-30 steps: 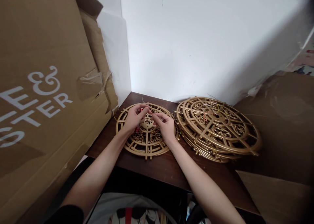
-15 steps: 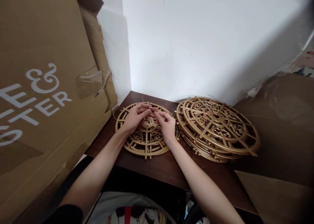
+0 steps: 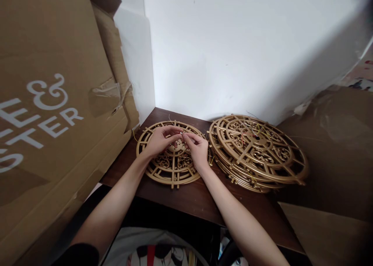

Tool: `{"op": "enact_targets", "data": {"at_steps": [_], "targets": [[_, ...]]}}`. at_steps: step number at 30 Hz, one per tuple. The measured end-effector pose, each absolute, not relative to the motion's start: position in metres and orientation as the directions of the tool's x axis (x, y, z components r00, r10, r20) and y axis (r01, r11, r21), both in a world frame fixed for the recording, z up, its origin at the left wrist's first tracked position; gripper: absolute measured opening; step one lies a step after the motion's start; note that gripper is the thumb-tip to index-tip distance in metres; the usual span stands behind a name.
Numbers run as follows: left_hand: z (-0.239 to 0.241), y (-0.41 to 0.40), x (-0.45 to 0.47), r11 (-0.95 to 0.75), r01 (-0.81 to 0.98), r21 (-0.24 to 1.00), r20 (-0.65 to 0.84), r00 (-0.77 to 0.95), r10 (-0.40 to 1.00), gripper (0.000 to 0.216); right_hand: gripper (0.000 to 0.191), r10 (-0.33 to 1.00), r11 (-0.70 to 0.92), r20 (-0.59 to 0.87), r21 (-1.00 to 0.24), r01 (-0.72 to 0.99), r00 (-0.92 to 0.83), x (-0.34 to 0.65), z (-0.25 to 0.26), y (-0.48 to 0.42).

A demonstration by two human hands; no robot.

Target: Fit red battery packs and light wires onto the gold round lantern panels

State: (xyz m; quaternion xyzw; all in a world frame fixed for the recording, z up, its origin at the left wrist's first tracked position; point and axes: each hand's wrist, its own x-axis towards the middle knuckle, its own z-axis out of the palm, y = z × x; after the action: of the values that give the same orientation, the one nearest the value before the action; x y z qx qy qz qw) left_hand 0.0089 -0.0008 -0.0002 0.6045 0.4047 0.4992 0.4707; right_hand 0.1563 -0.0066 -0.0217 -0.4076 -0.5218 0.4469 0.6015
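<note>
Over the middle of a round gold openwork metal disc [image 3: 174, 173] my two hands meet at the fingertips. My left hand [image 3: 159, 141] is closed in a pinch, thumb and forefinger pointing right. Against it, my right hand [image 3: 199, 148] pinches from the other side. Between the fingertips shows a small pale piece [image 3: 181, 133], too tiny to name; it may be a wire end. The disc lies flat on a dark brown wooden table [image 3: 186, 200], its upper centre partly covered by my hands. A thin yellow wire [image 3: 134, 135] sticks out at its left edge.
To the right stands a stack of similar gold discs [image 3: 259, 157], with loose yellow, white and red wires on top. A big printed cardboard box [image 3: 58, 149] borders the left side, another carton [image 3: 335, 149] the right. A white wall [image 3: 218, 56] rises behind.
My left fingers have drawn closer to the right ones, and the tips now touch or nearly touch. The red bit seen at the left fingertips is hidden now. The discs stay put.
</note>
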Motion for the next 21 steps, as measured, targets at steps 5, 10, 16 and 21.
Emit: {"op": "enact_targets", "data": {"at_steps": [5, 10, 16, 21], "targets": [[0.0009, -0.0016, 0.0073, -0.263, 0.035, 0.964, 0.25, 0.211, 0.945, 0.028, 0.022, 0.963, 0.268, 0.265, -0.96, -0.076, 0.051, 0.1577, -0.0221, -0.0057], [0.0015, -0.0018, 0.0067, -0.264, 0.017, 0.964, 0.251, 0.253, 0.934, 0.027, 0.022, 0.964, 0.263, 0.261, -0.962, -0.069, 0.038, 0.1585, -0.0233, -0.0056], [-0.0008, -0.0006, 0.0076, -0.219, -0.046, 0.975, 0.224, 0.235, 0.946, 0.027, 0.022, 0.972, 0.236, 0.232, -0.958, -0.161, 0.04, 0.1553, -0.0228, -0.0066], [-0.0042, 0.0015, 0.0091, -0.15, -0.155, 0.976, 0.166, 0.092, 0.982, 0.031, 0.022, 0.969, 0.245, 0.236, -0.951, -0.189, 0.068, 0.1551, -0.0248, -0.0053]]}}
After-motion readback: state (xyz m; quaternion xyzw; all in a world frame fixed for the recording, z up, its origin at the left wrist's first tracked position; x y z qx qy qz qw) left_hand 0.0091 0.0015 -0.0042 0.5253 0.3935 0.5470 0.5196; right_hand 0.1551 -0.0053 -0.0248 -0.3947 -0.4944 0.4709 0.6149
